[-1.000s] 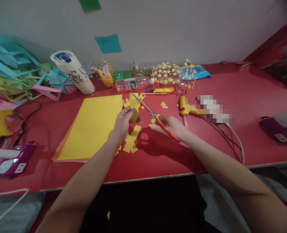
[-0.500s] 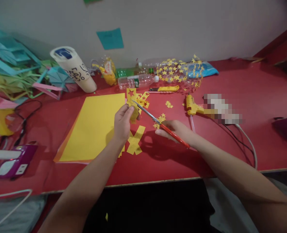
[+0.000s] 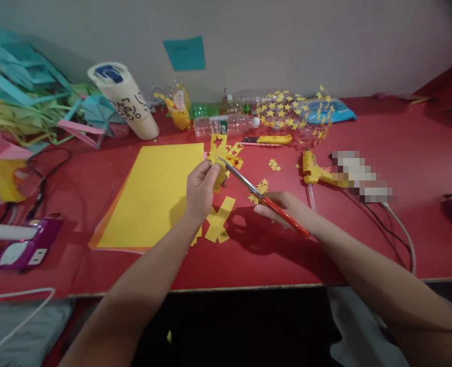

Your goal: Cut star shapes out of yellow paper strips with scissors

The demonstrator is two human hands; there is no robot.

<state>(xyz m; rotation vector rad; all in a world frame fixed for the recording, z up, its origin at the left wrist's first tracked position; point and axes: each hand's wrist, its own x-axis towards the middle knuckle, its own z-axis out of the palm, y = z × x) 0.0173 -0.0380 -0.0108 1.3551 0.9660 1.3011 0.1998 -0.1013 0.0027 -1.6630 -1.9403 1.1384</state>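
My left hand point(image 3: 202, 188) pinches a strip of yellow paper point(image 3: 218, 145) upright, and a star-shaped hole shows near its top. In my right hand point(image 3: 287, 208) is a pair of scissors point(image 3: 244, 180) with red handles. Their blade tips meet the strip just above my left thumb. Loose yellow stars point(image 3: 261, 188) lie under the blades, with a smaller pile of stars point(image 3: 274, 164) farther back. Cut-out paper scraps point(image 3: 236, 155) lie behind the strip, and plain yellow strips point(image 3: 220, 220) rest in front of it.
A stack of yellow sheets point(image 3: 149, 196) lies left of my hands. Behind are a plastic bottle point(image 3: 226, 125), a yellow utility knife point(image 3: 269, 139) and a star-covered bottle point(image 3: 277, 111). A glue gun point(image 3: 313, 168) is at right, another glue gun point(image 3: 4, 178) at left, near a purple power strip point(image 3: 29, 244).
The whole view has shifted, so everything sits slightly farther right. Both hands keep nearly the same hold, with the scissors' tips still at the paper strip.
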